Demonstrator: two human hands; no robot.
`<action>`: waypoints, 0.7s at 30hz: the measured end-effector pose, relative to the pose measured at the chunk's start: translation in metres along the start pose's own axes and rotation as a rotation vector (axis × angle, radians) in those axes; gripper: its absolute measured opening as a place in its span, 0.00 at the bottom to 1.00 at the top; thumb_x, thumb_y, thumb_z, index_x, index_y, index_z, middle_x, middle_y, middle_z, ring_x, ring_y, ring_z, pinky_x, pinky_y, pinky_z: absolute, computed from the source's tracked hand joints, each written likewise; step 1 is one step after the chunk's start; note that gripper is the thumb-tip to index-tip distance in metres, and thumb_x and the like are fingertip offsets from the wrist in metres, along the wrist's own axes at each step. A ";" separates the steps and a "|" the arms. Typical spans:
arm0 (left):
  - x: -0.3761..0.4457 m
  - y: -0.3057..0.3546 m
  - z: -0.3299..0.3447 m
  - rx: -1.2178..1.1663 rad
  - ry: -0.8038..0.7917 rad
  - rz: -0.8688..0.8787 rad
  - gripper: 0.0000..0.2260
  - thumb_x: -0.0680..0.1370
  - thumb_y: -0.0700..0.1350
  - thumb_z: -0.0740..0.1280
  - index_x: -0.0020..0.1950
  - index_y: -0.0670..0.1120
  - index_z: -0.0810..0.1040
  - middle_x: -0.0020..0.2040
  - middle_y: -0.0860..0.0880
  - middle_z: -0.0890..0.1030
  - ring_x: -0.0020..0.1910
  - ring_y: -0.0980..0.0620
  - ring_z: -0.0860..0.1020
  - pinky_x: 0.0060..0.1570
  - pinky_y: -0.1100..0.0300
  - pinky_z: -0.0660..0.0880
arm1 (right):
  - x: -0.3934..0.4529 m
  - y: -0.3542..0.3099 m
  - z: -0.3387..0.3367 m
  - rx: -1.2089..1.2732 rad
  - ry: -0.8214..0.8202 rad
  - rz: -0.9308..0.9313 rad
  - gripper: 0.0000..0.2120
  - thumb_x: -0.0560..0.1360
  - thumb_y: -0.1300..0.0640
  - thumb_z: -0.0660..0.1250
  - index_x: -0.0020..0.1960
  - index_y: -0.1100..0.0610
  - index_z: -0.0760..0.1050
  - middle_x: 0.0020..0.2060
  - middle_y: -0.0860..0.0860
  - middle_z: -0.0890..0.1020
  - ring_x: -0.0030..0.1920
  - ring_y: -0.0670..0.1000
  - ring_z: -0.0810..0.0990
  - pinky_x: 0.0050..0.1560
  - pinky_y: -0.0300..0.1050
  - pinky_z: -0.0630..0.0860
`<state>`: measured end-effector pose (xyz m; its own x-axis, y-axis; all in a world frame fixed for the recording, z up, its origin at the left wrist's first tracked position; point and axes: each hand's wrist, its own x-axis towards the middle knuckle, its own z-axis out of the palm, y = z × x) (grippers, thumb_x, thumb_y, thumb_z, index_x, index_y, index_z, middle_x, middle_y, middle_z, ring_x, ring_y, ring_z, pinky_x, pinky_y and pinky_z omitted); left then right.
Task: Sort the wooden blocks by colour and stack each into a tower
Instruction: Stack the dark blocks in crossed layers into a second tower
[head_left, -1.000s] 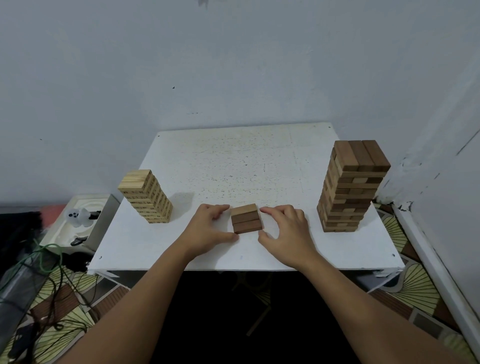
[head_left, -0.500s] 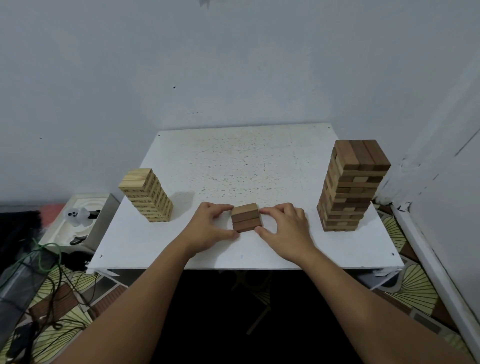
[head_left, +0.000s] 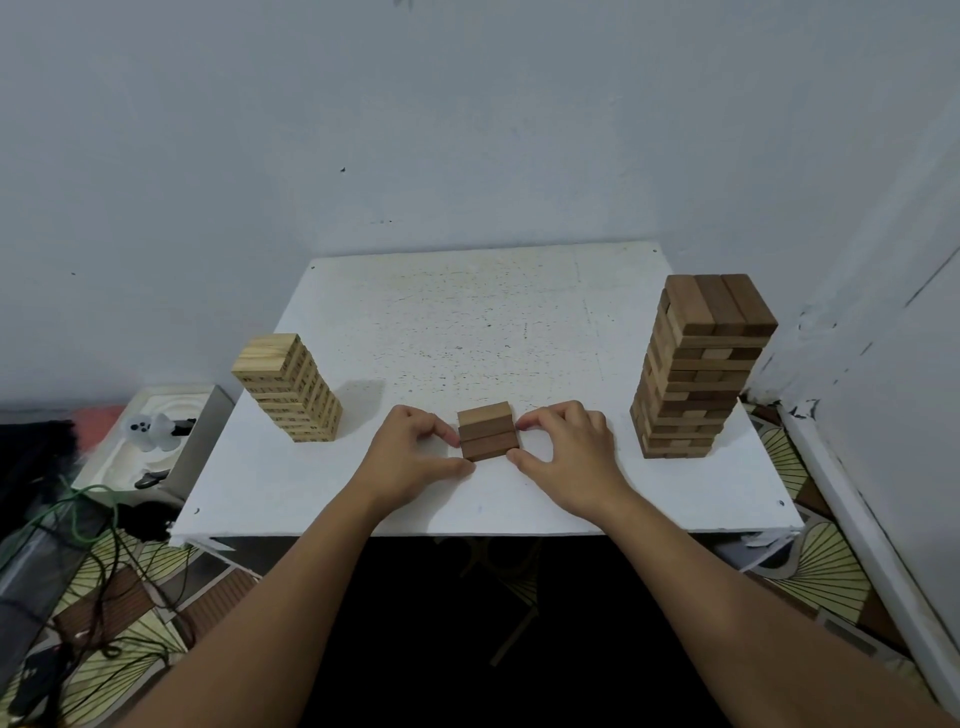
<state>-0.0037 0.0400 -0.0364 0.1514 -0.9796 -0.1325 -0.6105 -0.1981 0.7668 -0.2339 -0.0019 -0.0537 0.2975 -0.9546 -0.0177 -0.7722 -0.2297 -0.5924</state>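
Both hands bracket the dark block layer (head_left: 488, 432) at the table's (head_left: 467, 322) near centre: left hand (head_left: 410, 457) and right hand (head_left: 563, 452) pinch its sides with fingertips and thumbs. The right has closed in since a second ago. Judged: squaring the base of a dark tower. Light tower (head_left: 288, 387) stands left; mixed tower (head_left: 701, 366) right, unsorted.

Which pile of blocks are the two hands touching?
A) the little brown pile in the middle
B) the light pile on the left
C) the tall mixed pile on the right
A: the left hand and the right hand pinch the small brown block stack from both sides, while the light tower and the tall mixed tower stand apart, untouched.
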 end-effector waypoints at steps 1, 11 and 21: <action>0.000 0.000 0.000 -0.005 -0.003 0.001 0.13 0.66 0.49 0.84 0.46 0.54 0.85 0.58 0.54 0.73 0.61 0.60 0.72 0.55 0.68 0.67 | 0.000 0.000 0.000 -0.001 0.001 -0.001 0.19 0.77 0.39 0.69 0.66 0.41 0.75 0.63 0.44 0.69 0.65 0.52 0.63 0.62 0.40 0.55; 0.000 0.006 0.000 -0.025 0.006 -0.015 0.13 0.66 0.49 0.84 0.45 0.53 0.85 0.58 0.54 0.73 0.61 0.59 0.72 0.55 0.65 0.68 | 0.000 0.001 0.000 0.000 -0.004 -0.001 0.19 0.77 0.39 0.69 0.67 0.40 0.74 0.64 0.44 0.69 0.66 0.52 0.63 0.64 0.41 0.56; 0.008 0.007 -0.005 -0.056 -0.066 -0.056 0.36 0.63 0.48 0.85 0.66 0.58 0.71 0.57 0.50 0.73 0.55 0.53 0.74 0.50 0.58 0.72 | 0.015 -0.008 -0.018 -0.059 -0.105 0.020 0.40 0.72 0.38 0.73 0.78 0.40 0.59 0.69 0.49 0.69 0.69 0.55 0.64 0.70 0.51 0.62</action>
<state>-0.0030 0.0307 -0.0287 0.1316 -0.9675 -0.2157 -0.5580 -0.2522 0.7906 -0.2332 -0.0177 -0.0345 0.3363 -0.9347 -0.1148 -0.8095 -0.2246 -0.5424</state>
